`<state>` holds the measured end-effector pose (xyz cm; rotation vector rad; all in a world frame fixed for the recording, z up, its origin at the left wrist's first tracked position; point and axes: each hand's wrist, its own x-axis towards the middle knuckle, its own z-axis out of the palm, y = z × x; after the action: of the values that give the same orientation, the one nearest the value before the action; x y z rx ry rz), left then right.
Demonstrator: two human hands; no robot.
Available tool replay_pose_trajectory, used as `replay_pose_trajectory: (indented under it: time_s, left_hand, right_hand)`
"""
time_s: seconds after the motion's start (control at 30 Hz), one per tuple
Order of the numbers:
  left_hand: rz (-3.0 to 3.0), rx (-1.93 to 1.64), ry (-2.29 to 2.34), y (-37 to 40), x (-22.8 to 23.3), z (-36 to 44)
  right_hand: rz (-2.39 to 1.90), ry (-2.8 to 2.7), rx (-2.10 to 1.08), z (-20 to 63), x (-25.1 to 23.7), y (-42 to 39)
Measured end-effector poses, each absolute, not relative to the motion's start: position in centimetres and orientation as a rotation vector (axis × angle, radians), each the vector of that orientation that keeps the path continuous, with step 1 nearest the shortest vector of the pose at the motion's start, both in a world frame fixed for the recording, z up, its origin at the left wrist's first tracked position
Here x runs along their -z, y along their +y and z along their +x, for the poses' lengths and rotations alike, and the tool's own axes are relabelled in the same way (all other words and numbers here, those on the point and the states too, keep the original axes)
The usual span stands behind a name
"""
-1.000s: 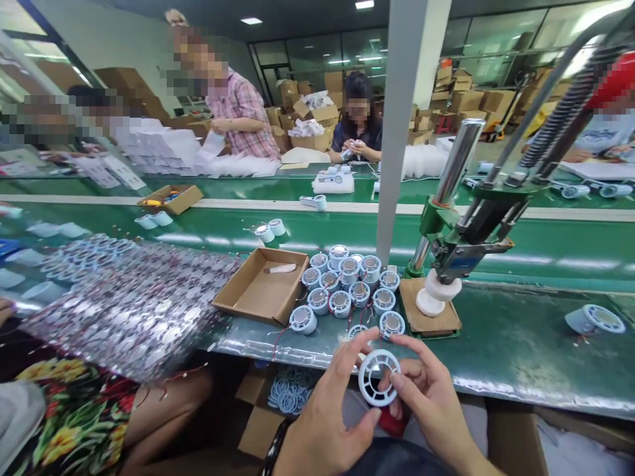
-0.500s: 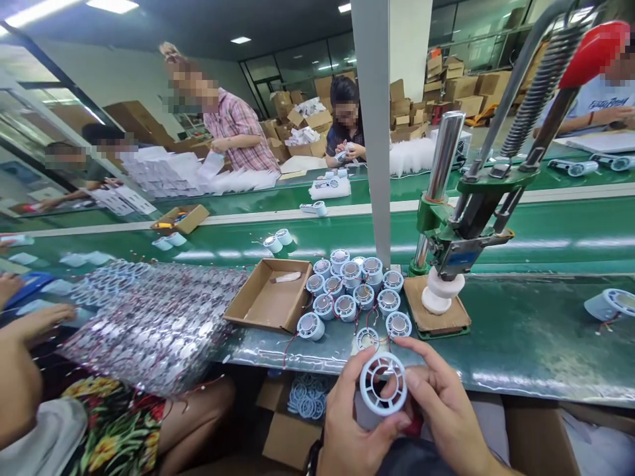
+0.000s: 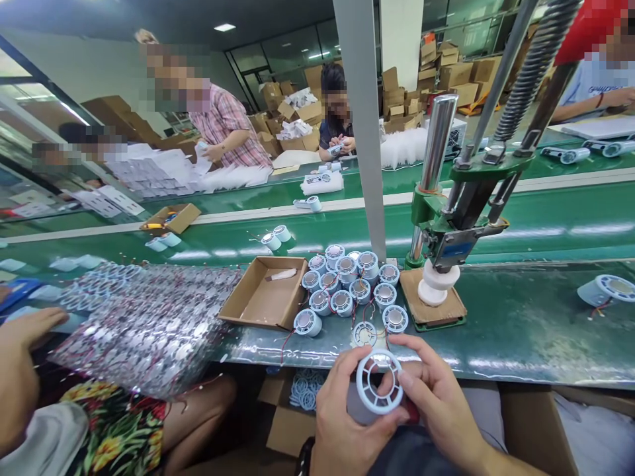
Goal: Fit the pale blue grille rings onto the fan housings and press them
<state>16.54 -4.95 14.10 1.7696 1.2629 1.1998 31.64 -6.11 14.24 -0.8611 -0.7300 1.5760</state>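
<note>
A light blue fan housing with a spoked ring facing up is held low in front of me, just off the bench's front edge. My left hand wraps round its left side, fingers and thumb closed on the wall. On the right, my right hand grips the rim with its thumb, and some of its fingertips show through the spokes. Just beyond my fingers lies a loose spoked ring on the bench. Beside it stands a housing with a silver motor, one of a cluster with red wires.
A hand press with white pads stands right of the cluster. To the left are a shallow cardboard box and a tray of wired parts, near a co-worker's arm. Another housing lies far right.
Both hands still hold the fan housing in nearly the same pose. My view has shifted slightly, so the bench things appear a little further left and higher.
</note>
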Motion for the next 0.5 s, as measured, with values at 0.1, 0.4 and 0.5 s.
replay_pose_trajectory:
  time_s: [0.1,0.4,0.5]
  left_hand:
    - [1.835,-1.234,1.275,-4.85,-14.57,16.71]
    - [1.913,-1.255,1.189,-4.46,-14.63,16.45]
    - [1.947,-1.309,1.156,-4.51,-14.59,16.43]
  right_hand:
    - [-0.823,-0.686,-1.669,31.66,-14.19,-5.81]
    - [-0.796,-0.610,-1.731,31.46,-13.83,-5.66]
    - [-0.805,-0.671,-1.678,31.49,-13.59,-5.99]
